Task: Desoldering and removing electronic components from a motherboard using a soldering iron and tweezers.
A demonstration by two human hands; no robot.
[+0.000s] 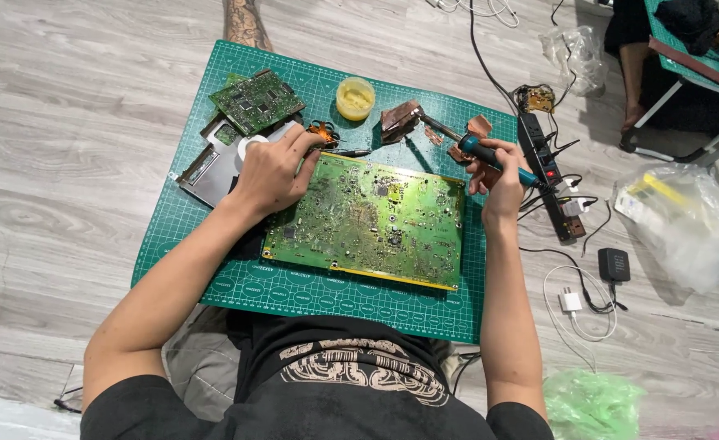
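A large green circuit board [371, 220] lies on a green cutting mat [310, 293] on the floor. My left hand [274, 171] rests at the board's upper left corner, fingers bent over a thin dark tool [349, 152] and next to small orange-handled pliers [323, 130]. My right hand [494, 175] grips a teal-handled soldering iron [481, 151] just past the board's upper right corner, its metal tip pointing up and left toward copper-coloured parts [400, 121].
A smaller green board [256, 100] lies over a grey metal drive [213, 171] at the mat's upper left. A yellow jar [355, 98] stands at the mat's far edge. A power strip [548, 175], chargers [613, 265], cables and plastic bags [685, 224] lie to the right. Another person's leg [245, 23] shows at the top.
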